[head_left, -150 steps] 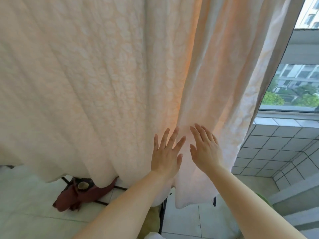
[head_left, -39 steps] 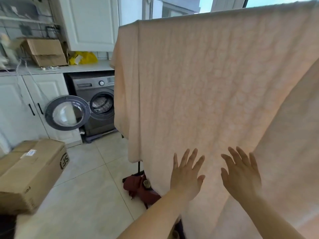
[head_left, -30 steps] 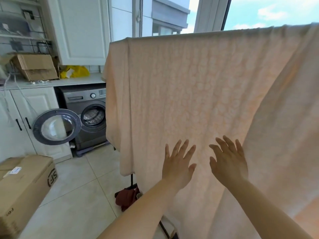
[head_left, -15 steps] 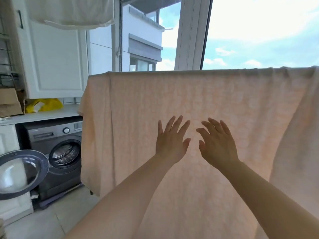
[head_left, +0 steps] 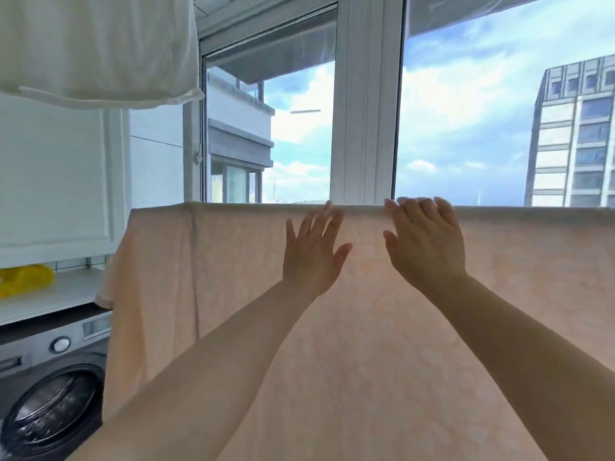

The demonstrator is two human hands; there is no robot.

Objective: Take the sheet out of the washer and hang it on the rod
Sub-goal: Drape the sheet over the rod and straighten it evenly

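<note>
Both my hands have slid up the sheet [head_left: 366, 327] since half a second ago — they were spread at mid-height on the cloth then, and now they're right at the top fold. My left hand [head_left: 312, 254] lies flat against the fabric, fingers straight and fanned, tips just reaching the top edge. My right hand [head_left: 424, 242] is a bit higher, fingers close together and bent a little over the fold, gripping nothing — just resting on the cloth.

So the peach sheet's draped over the rod, which I can't actually see under the fold. It hangs down wide in front of me, its left edge falling in front of the washer [head_left: 53, 390]. That sits low on the left with its drum showing. Above it there's a white counter [head_left: 56, 294] with a yellow bag [head_left: 25, 279], and a white cloth [head_left: 96, 44] hangs up top left. Behind the sheet is the window [head_left: 366, 101], sky and buildings outside.
</note>
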